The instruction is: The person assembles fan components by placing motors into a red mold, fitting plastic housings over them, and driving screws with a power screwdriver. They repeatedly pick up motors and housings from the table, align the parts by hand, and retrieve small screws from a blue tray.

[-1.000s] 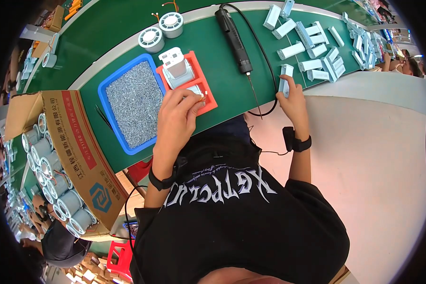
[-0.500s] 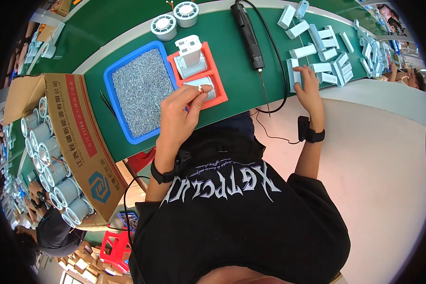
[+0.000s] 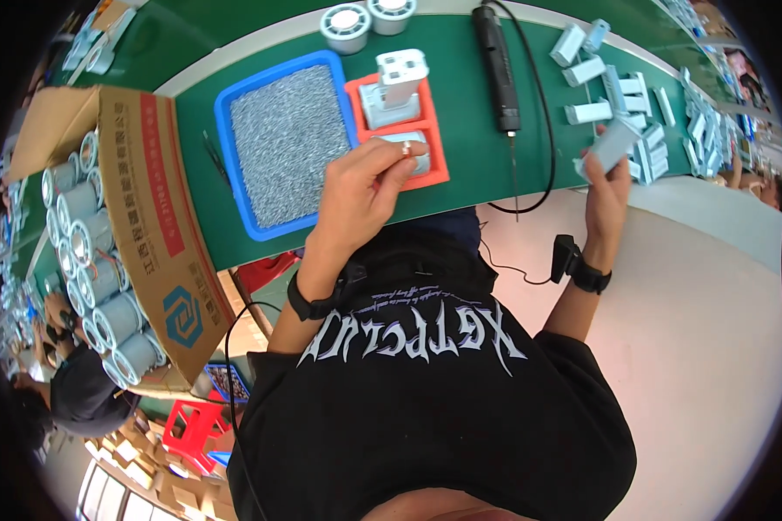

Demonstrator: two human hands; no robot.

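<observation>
1. Left hand [image 3: 361, 193] pinches a small white piece [image 3: 407, 149] over the orange tray [image 3: 438, 146].
2. Right hand [image 3: 606, 191] grips a pale-blue casing [image 3: 615, 146] beside loose casings [image 3: 589, 112]; step appears to be part pickup.
3. Next move likely calls for carrying the casing trayward.

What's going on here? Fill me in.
A person is working at a green table. The left hand pinches a small white piece, too small to identify, over the orange tray, while the right hand holds a pale blue block near the loose blocks. The power screwdriver lies between the hands, untouched, and a blue tray holds small metal pieces.
</observation>
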